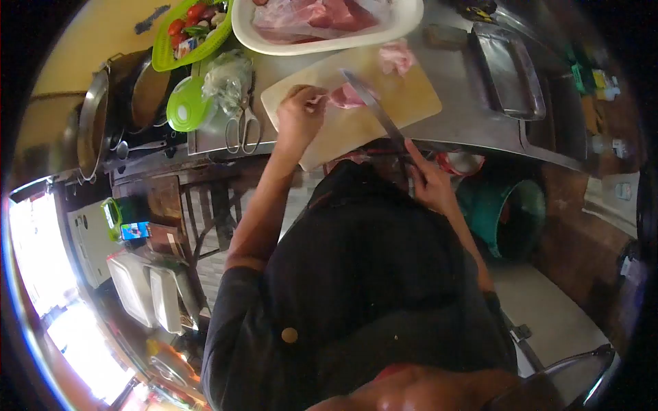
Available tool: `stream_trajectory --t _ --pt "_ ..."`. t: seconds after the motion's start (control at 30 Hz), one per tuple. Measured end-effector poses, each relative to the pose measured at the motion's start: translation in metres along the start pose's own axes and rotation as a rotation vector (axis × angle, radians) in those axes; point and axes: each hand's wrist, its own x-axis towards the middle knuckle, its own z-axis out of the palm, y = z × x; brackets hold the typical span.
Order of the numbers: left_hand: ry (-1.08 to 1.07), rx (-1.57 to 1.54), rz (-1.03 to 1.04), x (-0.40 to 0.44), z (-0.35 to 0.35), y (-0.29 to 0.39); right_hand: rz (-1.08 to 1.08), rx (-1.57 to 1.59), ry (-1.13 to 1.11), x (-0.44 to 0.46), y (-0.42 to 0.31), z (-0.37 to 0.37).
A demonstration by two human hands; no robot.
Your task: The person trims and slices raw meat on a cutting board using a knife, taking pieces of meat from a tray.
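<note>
A pale cutting board (329,133) lies at the counter's front edge. On it rests a piece of raw meat (348,97), with the blade of a long knife (373,106) across its right part. My right hand (430,181) is closed around the knife's handle, just off the board's front edge. Over the board's left side, my left hand (301,113) is closed, pinching a pale strip at the left end of the meat. Another pale, fatty-looking piece of meat (396,57) sits at the board's far right.
Behind the board stands a white tub (329,49) with meat and clear plastic. To the left lie scissors (243,129), a plastic bag (226,79), a green lid (186,104) and a green vegetable basket (164,60). A metal tray (506,68) is at right; a green bin (517,219) stands below.
</note>
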Motion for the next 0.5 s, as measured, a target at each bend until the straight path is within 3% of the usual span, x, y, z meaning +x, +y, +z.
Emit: stream_trajectory --t 0.07,0.17,0.27,0.5 --pt "0.017 -0.002 0.136 0.001 0.013 0.01 0.044 -0.115 -0.043 0.0 -0.002 0.002" --pt "0.01 -0.223 0.017 0.0 0.037 -0.009 0.023 -0.155 -0.058 0.0 -0.007 0.002" --pt "0.033 -0.105 0.036 -0.003 0.031 0.001 0.056 -0.143 -0.109 0.0 -0.007 0.008" --pt "0.094 -0.163 0.053 -0.004 0.036 -0.003 0.041 -0.36 -0.094 0.047 -0.035 0.012"
